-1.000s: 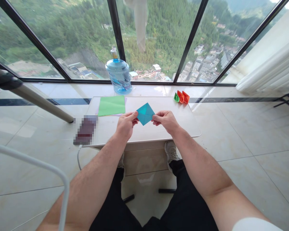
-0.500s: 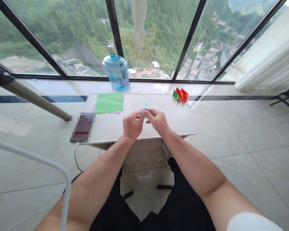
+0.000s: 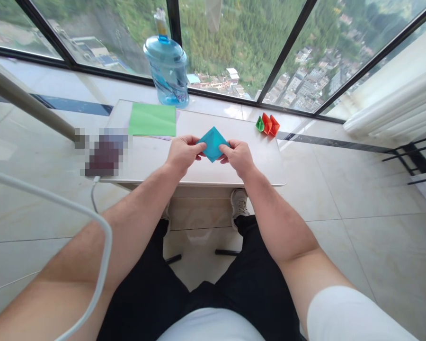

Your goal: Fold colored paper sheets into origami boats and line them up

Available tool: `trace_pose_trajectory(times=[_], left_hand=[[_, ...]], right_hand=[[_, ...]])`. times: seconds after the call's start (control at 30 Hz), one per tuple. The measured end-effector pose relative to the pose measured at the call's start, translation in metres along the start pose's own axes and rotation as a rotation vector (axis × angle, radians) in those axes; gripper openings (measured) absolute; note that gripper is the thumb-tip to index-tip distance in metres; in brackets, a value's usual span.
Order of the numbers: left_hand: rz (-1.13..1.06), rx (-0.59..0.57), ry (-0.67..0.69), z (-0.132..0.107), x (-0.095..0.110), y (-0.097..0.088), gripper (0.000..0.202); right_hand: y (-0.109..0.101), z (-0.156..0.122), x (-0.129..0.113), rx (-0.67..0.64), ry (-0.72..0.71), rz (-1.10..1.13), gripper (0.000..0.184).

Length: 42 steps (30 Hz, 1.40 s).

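A folded blue paper [image 3: 213, 143], diamond-shaped with its points up and down, is held over the white table [image 3: 195, 174]. My left hand [image 3: 185, 152] pinches its left corner, thumb on the face turned to me. At the right corner my right hand [image 3: 237, 154] grips it the same way, fingers behind. Green paper sheets [image 3: 152, 119] lie at the table's back left, with a pale purple edge showing beneath. Small folded paper shapes stand at the back right: a green one [image 3: 259, 123] and two red ones [image 3: 270, 125] side by side.
A blue water bottle [image 3: 167, 71] stands behind the table by the window. At the table's left edge lies a blurred-out dark object [image 3: 104, 154] with a white cable. A white curved tube [image 3: 74, 208] crosses the left foreground. A black metal rack [image 3: 415, 158] is far right.
The blue paper, seen edge-on as a thin strip before, now faces me as a flat diamond. My hands have moved apart to its two side corners. The view has tilted downward.
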State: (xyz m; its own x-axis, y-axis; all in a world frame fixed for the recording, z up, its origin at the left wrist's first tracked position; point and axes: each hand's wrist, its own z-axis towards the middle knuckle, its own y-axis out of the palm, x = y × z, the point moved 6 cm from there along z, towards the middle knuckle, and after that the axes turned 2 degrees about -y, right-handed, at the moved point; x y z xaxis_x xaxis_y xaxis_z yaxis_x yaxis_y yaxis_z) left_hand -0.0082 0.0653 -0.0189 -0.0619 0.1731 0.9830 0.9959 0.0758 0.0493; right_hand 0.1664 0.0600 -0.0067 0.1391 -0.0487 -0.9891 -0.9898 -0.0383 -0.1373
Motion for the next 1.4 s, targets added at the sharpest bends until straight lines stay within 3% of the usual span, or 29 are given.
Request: trace_pose_trajectory(times=[0.13,0.37,0.57,0.7,1.03,1.23,1.4], left_hand=[[-0.018,-0.059,-0.013,-0.005,0.004,0.000,0.020],[-0.051,-0.203,-0.037,-0.009,0.012,0.001,0.021],[-0.011,-0.187,0.016,-0.012,0.016,0.001,0.025],[-0.024,-0.175,0.024,-0.012,0.017,-0.001,0.032],[-0.086,-0.224,0.039,-0.015,0.023,-0.002,0.032],[-0.146,-0.221,0.019,-0.015,0.023,-0.004,0.022],[-0.190,-0.243,0.037,-0.014,0.023,-0.004,0.019]], right_hand=[[0.001,0.000,-0.003,-0.118,-0.022,-0.020,0.022],[-0.004,-0.002,-0.008,-0.170,-0.053,0.030,0.035],[-0.004,-0.006,-0.009,-0.338,-0.028,0.067,0.050],[-0.008,-0.006,-0.009,-0.370,-0.016,0.088,0.055],[-0.014,-0.005,-0.005,-0.354,-0.009,0.228,0.050],[-0.013,-0.008,-0.010,-0.345,-0.005,0.295,0.027],[-0.012,-0.006,-0.009,-0.326,-0.020,0.309,0.019]])
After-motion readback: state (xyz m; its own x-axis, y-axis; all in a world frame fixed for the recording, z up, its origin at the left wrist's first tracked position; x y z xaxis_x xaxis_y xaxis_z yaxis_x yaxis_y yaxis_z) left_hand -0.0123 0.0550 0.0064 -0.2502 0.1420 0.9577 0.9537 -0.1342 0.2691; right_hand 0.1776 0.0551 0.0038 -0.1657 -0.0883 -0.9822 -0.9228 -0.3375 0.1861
